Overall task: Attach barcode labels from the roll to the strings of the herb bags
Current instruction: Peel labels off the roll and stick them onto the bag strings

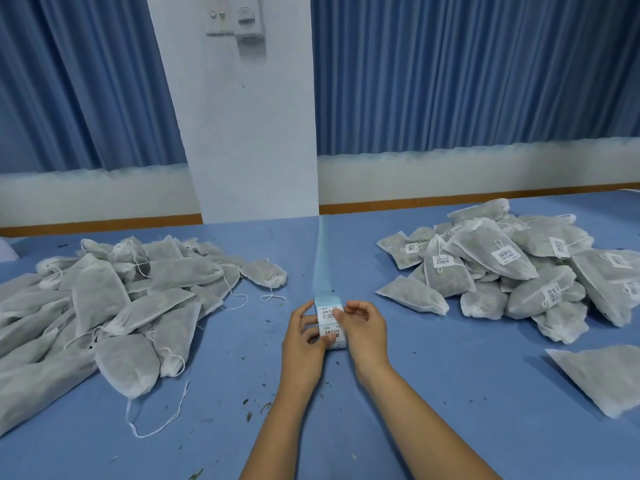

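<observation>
Label roll (329, 323) pinched by left hand (304, 336), right hand (364, 329), between unlabelled bags (121, 303), labelled bags (512, 271).

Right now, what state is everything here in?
Label roll: held in both hands.
Backing strip: bare, trailing away.
Left pile of bags: no labels showing.
Right pile of bags: many labelled.
Left hand: grips the label roll.
Right hand: pinches the label roll.

label roll (327, 315) print is too small to read and the left bag pile (104, 306) is cut off.
</observation>
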Available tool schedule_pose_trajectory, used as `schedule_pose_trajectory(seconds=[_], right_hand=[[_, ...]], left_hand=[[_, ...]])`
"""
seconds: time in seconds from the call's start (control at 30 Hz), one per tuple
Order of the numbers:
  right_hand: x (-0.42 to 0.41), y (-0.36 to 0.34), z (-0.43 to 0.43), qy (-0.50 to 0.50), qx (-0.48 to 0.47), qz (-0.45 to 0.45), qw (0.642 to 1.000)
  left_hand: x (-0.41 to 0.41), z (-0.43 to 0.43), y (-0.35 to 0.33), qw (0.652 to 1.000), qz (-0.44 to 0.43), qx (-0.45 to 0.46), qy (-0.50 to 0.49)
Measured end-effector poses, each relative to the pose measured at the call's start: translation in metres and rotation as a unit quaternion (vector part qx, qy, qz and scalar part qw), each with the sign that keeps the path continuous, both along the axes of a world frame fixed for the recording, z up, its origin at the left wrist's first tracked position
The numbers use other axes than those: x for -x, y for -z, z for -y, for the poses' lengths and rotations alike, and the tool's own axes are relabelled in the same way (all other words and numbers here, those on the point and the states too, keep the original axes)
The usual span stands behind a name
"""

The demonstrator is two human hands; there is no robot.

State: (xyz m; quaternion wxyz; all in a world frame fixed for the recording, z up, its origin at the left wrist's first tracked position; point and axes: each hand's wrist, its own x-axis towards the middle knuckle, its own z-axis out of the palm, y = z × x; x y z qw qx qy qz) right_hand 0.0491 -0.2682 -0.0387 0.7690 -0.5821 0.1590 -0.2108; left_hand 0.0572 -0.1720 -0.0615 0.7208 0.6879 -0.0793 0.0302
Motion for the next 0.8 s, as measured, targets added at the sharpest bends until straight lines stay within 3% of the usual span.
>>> schedule_pose_trajectory(seconds=[0.13,0.23,0.37,0.5,0.6,0.7,0.8], right_hand=[[0.0,0.008,0.003,-0.001,-0.006,0.008,1.0],[0.0,0.011,0.003,-0.005,0.013,0.007,1.0],[-0.003,0.011,0.003,-0.007,0.017,0.01,1.0],[-0.007,0.012,0.002,-0.021,0.035,0.025,0.999],[-0.011,0.013,0.002,-0.029,0.036,0.032,0.998],[-0.016,0.015,0.003,-0.033,0.038,0.031,0.998],[-0.019,0.018,0.004,-0.034,0.037,0.025,0.998]], left_hand=[[-0.007,-0.005,0.0,1.0,0.004,-0.023,0.011],[-0.017,-0.01,-0.003,0.998,-0.026,-0.042,-0.036],[-0.039,-0.025,-0.005,0.982,-0.027,-0.132,-0.131],[-0.066,-0.036,-0.004,0.961,0.001,-0.24,-0.136],[-0.084,-0.041,0.0,0.929,0.021,-0.345,-0.131],[-0.099,-0.045,0.003,0.875,0.01,-0.466,-0.13],[-0.112,-0.046,0.006,0.838,0.01,-0.533,-0.115]])
